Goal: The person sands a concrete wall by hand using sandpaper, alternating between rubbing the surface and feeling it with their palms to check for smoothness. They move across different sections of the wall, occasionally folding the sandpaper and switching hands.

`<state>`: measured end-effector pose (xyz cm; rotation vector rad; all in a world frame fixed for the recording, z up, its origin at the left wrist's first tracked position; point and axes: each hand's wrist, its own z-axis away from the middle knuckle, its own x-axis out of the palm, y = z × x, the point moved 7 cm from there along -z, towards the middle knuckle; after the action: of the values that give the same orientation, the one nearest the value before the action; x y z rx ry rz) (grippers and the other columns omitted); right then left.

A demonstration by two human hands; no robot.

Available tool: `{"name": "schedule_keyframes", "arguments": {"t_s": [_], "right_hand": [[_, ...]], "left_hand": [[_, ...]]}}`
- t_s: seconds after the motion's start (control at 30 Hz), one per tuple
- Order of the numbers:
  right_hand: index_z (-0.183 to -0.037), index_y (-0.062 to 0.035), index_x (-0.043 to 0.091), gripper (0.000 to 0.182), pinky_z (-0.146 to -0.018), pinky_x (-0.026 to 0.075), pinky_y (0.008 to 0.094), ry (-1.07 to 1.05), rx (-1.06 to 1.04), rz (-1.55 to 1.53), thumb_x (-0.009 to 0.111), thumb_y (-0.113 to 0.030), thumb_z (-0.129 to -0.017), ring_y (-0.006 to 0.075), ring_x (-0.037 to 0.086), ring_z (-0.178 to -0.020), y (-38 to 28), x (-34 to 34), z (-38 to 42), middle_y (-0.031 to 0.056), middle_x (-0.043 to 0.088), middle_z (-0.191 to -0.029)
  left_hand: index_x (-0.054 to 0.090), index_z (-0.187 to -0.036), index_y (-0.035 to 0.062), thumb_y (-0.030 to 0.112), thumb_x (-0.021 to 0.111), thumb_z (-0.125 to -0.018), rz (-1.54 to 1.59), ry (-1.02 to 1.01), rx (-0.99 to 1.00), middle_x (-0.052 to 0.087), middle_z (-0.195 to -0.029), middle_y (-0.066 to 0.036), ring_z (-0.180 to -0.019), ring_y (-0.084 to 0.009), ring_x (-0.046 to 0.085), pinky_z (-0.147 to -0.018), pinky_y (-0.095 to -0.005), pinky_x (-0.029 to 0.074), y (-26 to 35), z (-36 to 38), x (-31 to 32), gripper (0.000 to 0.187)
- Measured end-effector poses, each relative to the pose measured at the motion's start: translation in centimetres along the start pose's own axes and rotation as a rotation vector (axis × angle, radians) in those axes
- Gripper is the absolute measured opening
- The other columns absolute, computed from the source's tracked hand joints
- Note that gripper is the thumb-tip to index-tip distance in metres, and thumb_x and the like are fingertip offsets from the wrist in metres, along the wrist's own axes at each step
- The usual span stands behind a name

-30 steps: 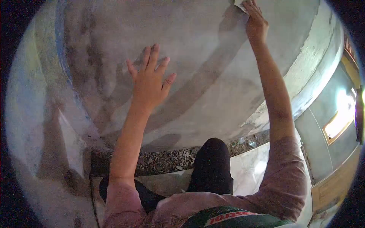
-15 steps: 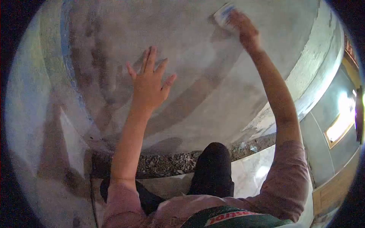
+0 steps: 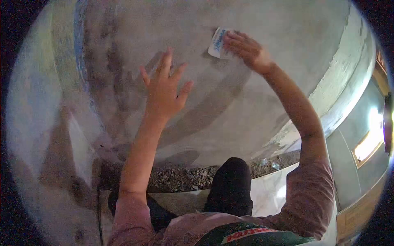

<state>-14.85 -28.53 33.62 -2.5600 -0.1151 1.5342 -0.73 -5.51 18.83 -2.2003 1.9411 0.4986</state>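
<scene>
Against the grey plastered wall (image 3: 197, 102), my left hand (image 3: 165, 88) is spread with its fingers apart and nothing in it. Up and to the right, my right hand (image 3: 245, 49) presses a white sheet with blue lettering (image 3: 216, 43) to the same surface. The sheet's left part sticks out past my fingertips; the rest is under my fingers. Whether the sheet is paper or something stiffer I cannot tell.
A strip of loose gravel and rubble (image 3: 180, 178) runs along the wall's foot, in front of my knee (image 3: 230, 180). A rough pale band (image 3: 334, 74) borders the wall on the right. A bright window (image 3: 368, 145) is at far right.
My right hand has moved down and to the left across the wall with the sheet, and more of its lettering shows. My left hand stays spread in nearly the same place.
</scene>
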Motion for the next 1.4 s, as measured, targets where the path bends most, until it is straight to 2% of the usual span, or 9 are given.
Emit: {"name": "schedule_keyframes", "arguments": {"t_s": [0.1,0.6,0.63,0.73,0.8,0.93,1.13,1.27,1.4], "right_hand": [[-0.138,-0.0089,0.067,0.051,-0.118,0.046,0.0428,0.771,-0.39,0.8,0.061,0.006,-0.09,0.0271,0.058,-0.14,-0.7,-7.3,0.1,0.0081,0.062,-0.15],[-0.149,-0.0192,0.057,0.056,-0.119,0.045,0.0422,0.314,-0.602,0.819,0.057,-0.005,-0.095,0.0288,0.052,-0.144,-0.7,-2.5,-0.3,0.0032,0.053,-0.158],[-0.132,-0.0119,0.071,0.061,-0.116,0.049,0.0428,0.553,-0.671,0.626,0.063,0.014,-0.077,0.0278,0.057,-0.14,-2.4,-5.1,-0.3,0.0084,0.065,-0.146],[-0.145,-0.0194,0.062,0.052,-0.118,0.046,0.041,0.644,-0.551,0.775,0.058,-0.004,-0.096,0.0295,0.053,-0.142,-2.0,-2.0,0.3,0.0048,0.058,-0.153],[-0.144,-0.0188,0.062,0.052,-0.118,0.046,0.0416,0.353,-0.606,0.893,0.059,-0.003,-0.095,0.0293,0.053,-0.143,-2.0,-0.1,0.2,0.0059,0.058,-0.153],[-0.126,-0.0088,0.074,0.052,-0.119,0.045,0.0458,0.816,-0.506,0.743,0.058,0.014,-0.083,0.0295,0.062,-0.136,-2.1,-6.6,1.9,0.009,0.069,-0.14],[-0.134,-0.0127,0.071,0.049,-0.123,0.04,0.0469,0.362,-0.635,0.776,0.065,-0.003,-0.086,0.0281,0.052,-0.145,-0.3,-1.1,3.1,0.0057,0.064,-0.148],[-0.132,-0.0134,0.073,0.046,-0.124,0.039,0.0466,0.815,-0.488,0.616,0.065,-0.006,-0.087,0.0267,0.053,-0.144,0.5,-3.4,3.4,0.006,0.065,-0.146],[-0.129,-0.0123,0.074,0.057,-0.122,0.041,0.0474,0.366,-0.375,0.5,0.054,0.015,-0.082,0.0294,0.056,-0.142,-4.2,5.5,5.6,0.0078,0.067,-0.142]], "left_hand": [[0.067,-0.14,0.0128,0.061,0.044,-0.106,0.012,0.023,-0.035,0.03,-0.17,-0.019,-0.156,-0.0357,0.034,-0.117,-0.079,0.001,-0.8,-0.1,0.1,0.064],[0.067,-0.14,0.0127,0.056,0.049,-0.105,0.027,0.003,-0.009,0.031,-0.169,-0.021,-0.155,-0.0381,0.035,-0.116,-0.0803,0.001,-0.3,-0.1,-0.7,0.059],[0.067,-0.14,0.0126,0.057,0.049,-0.105,0.022,0.027,-0.02,0.03,-0.169,-0.021,-0.155,-0.038,0.035,-0.116,-0.0806,0.002,-0.4,-0.2,-1.0,0.059],[0.067,-0.14,0.0124,0.057,0.048,-0.106,0.024,0.049,-0.026,0.03,-0.17,-0.02,-0.155,-0.0379,0.035,-0.115,-0.0814,0.004,0.1,-0.2,-1.6,0.059],[0.067,-0.14,0.0124,0.057,0.047,-0.106,0.002,0.039,-0.016,0.03,-0.17,-0.02,-0.155,-0.0378,0.035,-0.115,-0.0818,0.005,0.1,-0.6,-1.9,0.059],[0.068,-0.139,0.013,0.06,0.045,-0.106,0.004,0.041,-0.033,0.029,-0.17,-0.02,-0.155,-0.0378,0.034,-0.114,-0.0827,0.004,-0.4,-0.4,-1.9,0.061],[0.067,-0.14,0.0133,0.062,0.045,-0.105,0.012,0.01,-0.04,0.029,-0.17,-0.02,-0.156,-0.0381,0.033,-0.114,-0.0832,0.005,-0.3,-0.5,-1.4,0.065],[0.068,-0.138,0.0123,0.063,0.045,-0.105,0.035,0.012,-0.035,0.03,-0.17,-0.02,-0.155,-0.0383,0.034,-0.115,-0.0826,0.004,-0.4,-0.6,-1.2,0.065],[0.069,-0.137,0.0124,0.063,0.044,-0.105,0.076,-0.029,0.036,0.034,-0.169,-0.018,-0.155,-0.0377,0.034,-0.116,-0.0804,0.002,0.9,-0.9,-0.7,0.064]]}}
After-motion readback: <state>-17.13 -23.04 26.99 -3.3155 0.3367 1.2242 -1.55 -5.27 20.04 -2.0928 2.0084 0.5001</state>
